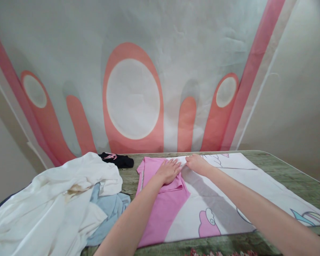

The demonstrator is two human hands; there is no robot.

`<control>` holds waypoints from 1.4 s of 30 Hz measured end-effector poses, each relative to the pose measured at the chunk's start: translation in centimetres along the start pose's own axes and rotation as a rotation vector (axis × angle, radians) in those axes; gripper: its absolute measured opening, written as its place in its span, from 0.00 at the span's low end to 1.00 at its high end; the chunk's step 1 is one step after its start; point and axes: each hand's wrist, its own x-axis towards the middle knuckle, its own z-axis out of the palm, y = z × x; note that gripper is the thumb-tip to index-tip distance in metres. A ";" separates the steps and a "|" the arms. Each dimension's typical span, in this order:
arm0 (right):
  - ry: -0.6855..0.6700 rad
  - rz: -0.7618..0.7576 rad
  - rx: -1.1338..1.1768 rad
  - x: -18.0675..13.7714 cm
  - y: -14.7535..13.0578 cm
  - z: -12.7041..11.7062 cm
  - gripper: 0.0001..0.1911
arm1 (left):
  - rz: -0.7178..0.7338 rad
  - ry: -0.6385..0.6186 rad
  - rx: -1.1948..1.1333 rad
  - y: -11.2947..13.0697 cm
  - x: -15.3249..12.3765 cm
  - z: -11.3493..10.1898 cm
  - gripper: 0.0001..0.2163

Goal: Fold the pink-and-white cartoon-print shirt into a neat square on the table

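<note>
A white cloth with pink and cartoon prints [229,192] lies spread across the green table [290,174]. On its left part sits a pink garment [160,202], partly folded. My left hand [168,171] rests flat on the pink garment's upper part, fingers stretched out. My right hand [196,163] lies just to the right of it, fingers curled and pinching the edge of the white cloth near the garment's top corner.
A heap of white clothing [56,202] with a light blue piece [109,209] under it fills the table's left side. A small black item with pink trim [117,160] lies at the back. A grey wall hanging with pink shapes [133,96] stands behind.
</note>
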 end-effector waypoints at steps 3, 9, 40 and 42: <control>0.004 -0.024 -0.024 0.2 -0.2 -0.1 0.09 | 0.000 0.003 -0.006 0.0 0.0 0.0 0.24; 0.051 -0.019 -0.052 -0.4 0.2 -0.1 0.09 | 0.002 -0.007 0.019 0.2 -0.1 -0.2 0.24; 0.029 0.032 0.007 -0.3 0.7 0.9 0.10 | 0.047 0.066 0.029 0.5 -0.3 -0.1 0.22; 0.023 0.006 -0.018 -0.2 0.4 0.8 0.10 | 0.052 0.061 0.033 0.5 -0.4 -0.2 0.23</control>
